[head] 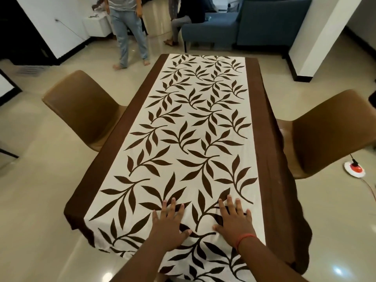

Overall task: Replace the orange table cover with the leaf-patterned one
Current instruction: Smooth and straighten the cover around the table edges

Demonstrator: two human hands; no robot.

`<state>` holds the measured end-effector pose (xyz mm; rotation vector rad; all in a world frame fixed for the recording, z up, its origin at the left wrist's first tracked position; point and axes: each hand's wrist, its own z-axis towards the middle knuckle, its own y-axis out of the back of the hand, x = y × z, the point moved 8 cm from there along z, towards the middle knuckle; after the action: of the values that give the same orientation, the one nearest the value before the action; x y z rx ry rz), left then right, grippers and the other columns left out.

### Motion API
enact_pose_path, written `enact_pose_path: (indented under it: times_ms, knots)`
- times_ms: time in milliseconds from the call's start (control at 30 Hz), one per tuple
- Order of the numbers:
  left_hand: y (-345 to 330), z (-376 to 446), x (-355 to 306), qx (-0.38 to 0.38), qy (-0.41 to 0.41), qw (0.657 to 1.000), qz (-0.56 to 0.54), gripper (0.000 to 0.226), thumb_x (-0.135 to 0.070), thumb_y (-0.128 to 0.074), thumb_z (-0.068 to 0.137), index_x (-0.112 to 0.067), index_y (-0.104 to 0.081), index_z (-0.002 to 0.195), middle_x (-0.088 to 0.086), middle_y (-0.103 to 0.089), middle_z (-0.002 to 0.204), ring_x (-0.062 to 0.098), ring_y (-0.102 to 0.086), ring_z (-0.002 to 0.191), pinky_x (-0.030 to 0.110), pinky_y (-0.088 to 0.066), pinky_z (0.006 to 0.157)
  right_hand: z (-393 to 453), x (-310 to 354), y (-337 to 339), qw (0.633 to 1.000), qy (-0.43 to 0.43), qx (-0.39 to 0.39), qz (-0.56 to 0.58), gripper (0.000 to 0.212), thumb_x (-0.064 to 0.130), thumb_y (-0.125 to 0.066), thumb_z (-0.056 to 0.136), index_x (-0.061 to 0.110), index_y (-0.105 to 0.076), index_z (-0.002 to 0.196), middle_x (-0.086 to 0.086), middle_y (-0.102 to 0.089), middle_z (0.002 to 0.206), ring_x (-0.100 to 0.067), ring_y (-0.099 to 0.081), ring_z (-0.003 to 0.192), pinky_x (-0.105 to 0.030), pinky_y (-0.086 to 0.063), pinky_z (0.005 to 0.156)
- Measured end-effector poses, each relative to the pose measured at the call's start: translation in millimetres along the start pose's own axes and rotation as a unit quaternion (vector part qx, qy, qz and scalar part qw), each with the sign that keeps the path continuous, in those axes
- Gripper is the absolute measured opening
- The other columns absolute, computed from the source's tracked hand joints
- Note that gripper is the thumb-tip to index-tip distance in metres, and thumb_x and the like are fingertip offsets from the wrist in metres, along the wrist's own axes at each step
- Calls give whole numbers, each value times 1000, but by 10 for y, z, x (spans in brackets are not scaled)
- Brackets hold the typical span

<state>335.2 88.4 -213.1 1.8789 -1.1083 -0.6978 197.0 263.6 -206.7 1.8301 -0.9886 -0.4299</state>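
Cloth covering a long rectangular table: the leaf-patterned cover (195, 127), cream woven fabric printed with dark brown leaf sprays and bordered by plain brown bands, lies spread flat. Left hand (169, 224) and right hand (234, 220) press on its near end, fingers straight and splayed. Two moulded brown chairs (85, 110) flank the table.

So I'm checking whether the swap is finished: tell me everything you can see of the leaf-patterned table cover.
The leaf-patterned table cover lies spread flat along the whole table, a cream cloth-like panel printed with dark brown leaf sprigs, with plain brown bands down both long sides. Its edges hang over the near end and the sides, and the near right corner droops in folds. The left hand and right hand press flat on its near end, fingers spread, with slight wrinkles between them. No orange cover shows.
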Motion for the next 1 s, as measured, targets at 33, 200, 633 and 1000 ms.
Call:
enact_pose_path:
  times_ms: [33,200,633,1000]
  knots:
    - [11,-31,30,-4,4,1000,-6,90,-74,-31,89,-31,8,157,7,20,165,35,19,150,64,-2,118,-8,20,10,1000,2,-6,5,86,65,-40,93,32,8,157,-6,16,166,-34,14,152,-60,-5,120]
    - [-59,-266,430,-17,44,998,-44,84,-68,-34,93,-32,8,157,5,18,165,34,16,151,63,-2,118,-21,312,34,999,31,-25,21,79,62,-34,96,34,9,156,-2,18,165,-31,13,152,-58,-5,121]
    - [-33,-343,2685,-45,110,992,-45,83,-67,-35,92,-33,4,157,4,12,167,32,10,152,63,-3,117,388,2258,12,999,32,7,-7,79,65,-30,95,33,8,157,-2,16,166,-31,10,153,-58,-7,120]
    - [-52,-201,3605,-68,19,997,1,85,-76,3,81,-36,10,156,7,18,165,34,14,152,53,2,120,565,3079,-344,998,-57,-9,-2,82,67,-35,93,39,13,154,-5,18,165,-37,12,151,-62,-7,118]
